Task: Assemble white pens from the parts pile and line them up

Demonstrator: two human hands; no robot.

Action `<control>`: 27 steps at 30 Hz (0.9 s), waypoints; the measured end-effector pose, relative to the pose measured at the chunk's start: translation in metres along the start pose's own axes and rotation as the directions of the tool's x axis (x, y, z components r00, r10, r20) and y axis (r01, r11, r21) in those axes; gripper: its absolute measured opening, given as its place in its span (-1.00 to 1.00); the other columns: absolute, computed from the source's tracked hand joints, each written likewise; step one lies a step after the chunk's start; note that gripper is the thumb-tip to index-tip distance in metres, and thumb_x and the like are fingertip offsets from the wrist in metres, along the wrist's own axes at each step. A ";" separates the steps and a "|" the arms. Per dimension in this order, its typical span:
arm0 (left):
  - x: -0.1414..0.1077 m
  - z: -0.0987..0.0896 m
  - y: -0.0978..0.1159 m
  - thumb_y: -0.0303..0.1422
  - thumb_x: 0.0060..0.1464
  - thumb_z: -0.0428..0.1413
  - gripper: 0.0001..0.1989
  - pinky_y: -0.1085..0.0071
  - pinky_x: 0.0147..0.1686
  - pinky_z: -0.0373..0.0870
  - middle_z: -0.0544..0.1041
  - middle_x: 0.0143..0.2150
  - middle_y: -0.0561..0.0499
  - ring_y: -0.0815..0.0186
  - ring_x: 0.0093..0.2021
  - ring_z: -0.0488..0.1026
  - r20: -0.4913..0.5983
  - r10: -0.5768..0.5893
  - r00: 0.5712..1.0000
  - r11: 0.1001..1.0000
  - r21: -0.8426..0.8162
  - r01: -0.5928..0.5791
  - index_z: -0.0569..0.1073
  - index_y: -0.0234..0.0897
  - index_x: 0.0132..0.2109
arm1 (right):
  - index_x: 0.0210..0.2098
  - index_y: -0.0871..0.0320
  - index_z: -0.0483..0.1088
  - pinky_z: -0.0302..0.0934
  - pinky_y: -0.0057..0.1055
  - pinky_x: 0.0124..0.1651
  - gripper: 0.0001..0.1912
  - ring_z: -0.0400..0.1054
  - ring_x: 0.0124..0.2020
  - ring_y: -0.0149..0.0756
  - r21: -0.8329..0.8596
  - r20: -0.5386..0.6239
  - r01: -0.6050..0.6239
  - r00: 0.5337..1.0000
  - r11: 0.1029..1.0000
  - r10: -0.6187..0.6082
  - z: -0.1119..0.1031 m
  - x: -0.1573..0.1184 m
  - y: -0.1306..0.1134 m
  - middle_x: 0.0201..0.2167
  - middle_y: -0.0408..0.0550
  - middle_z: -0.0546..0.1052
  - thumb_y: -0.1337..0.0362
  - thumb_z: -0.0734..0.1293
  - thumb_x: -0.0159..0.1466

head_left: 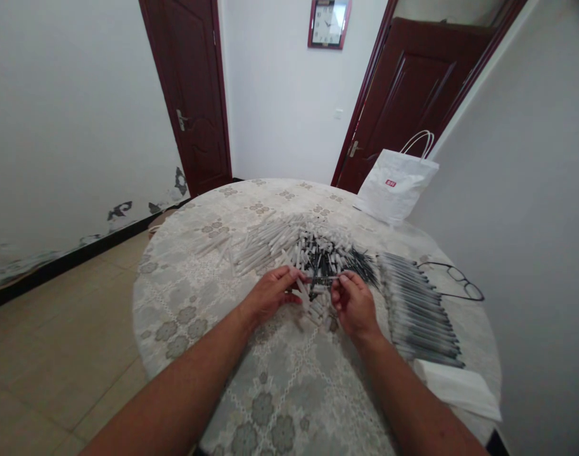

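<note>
Between my two hands a thin dark refill (321, 278) is held level, one end at each hand's fingertips. My left hand (276, 292) is closed on its left end, and a pale tube (303, 291) slants down by the same fingers. The fingers of my right hand (355, 303) pinch the other end. Just beyond my hands lies a heap of whitish pen tubes (265, 244), with dark refills (360, 265) at its right side and small pale caps (318, 307) near my hands.
Right of my right hand lies a row of assembled-looking pens (422, 310). Black-framed glasses (460, 284) rest beside it. A white paper bag (396, 187) stands at the back right, and a white packet (458, 387) lies at the near right edge of the patterned tablecloth (270, 392).
</note>
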State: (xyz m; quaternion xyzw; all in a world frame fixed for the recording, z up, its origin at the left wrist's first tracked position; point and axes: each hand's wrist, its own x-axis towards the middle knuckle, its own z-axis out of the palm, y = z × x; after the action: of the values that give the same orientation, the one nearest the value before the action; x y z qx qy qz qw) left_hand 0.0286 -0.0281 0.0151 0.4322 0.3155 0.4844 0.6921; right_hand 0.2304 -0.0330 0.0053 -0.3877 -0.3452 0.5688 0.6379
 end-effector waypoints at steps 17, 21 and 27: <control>0.009 -0.010 0.004 -0.28 0.17 0.22 -0.77 0.32 -0.21 0.58 0.59 -0.34 -0.07 0.29 -0.31 0.61 -0.243 0.041 0.969 0.949 -0.294 -0.114 0.46 -0.36 -0.13 | -0.28 0.10 0.37 0.04 -0.58 -0.67 -0.75 0.27 -0.63 -0.50 0.042 -0.136 0.136 0.982 0.990 -0.129 -0.009 0.009 -0.006 -0.48 -0.24 0.50 0.19 0.45 0.09; 0.008 -0.009 0.004 -0.31 0.18 0.20 -0.80 0.33 -0.21 0.58 0.60 -0.33 -0.08 0.29 -0.29 0.61 -0.229 0.038 0.973 0.947 -0.304 -0.108 0.47 -0.37 -0.13 | -0.29 0.11 0.37 0.04 -0.58 -0.68 -0.75 0.27 -0.63 -0.50 0.040 -0.134 0.146 0.981 0.988 -0.140 -0.008 0.008 -0.007 -0.48 -0.23 0.51 0.20 0.45 0.10; 0.008 -0.007 0.003 -0.32 0.18 0.20 -0.80 0.33 -0.21 0.59 0.61 -0.31 -0.10 0.25 -0.25 0.62 -0.213 0.043 0.976 0.956 -0.276 -0.102 0.46 -0.37 -0.13 | -0.27 0.10 0.37 0.06 -0.58 -0.67 -0.76 0.26 -0.63 -0.49 -0.009 -0.094 0.158 0.983 0.987 -0.158 -0.006 0.006 -0.003 -0.45 -0.20 0.52 0.17 0.44 0.13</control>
State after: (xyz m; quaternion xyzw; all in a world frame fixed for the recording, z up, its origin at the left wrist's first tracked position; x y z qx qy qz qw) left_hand 0.0242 -0.0184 0.0151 0.2872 0.2957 0.5917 0.6928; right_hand 0.2379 -0.0280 0.0053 -0.3860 -0.3449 0.4972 0.6963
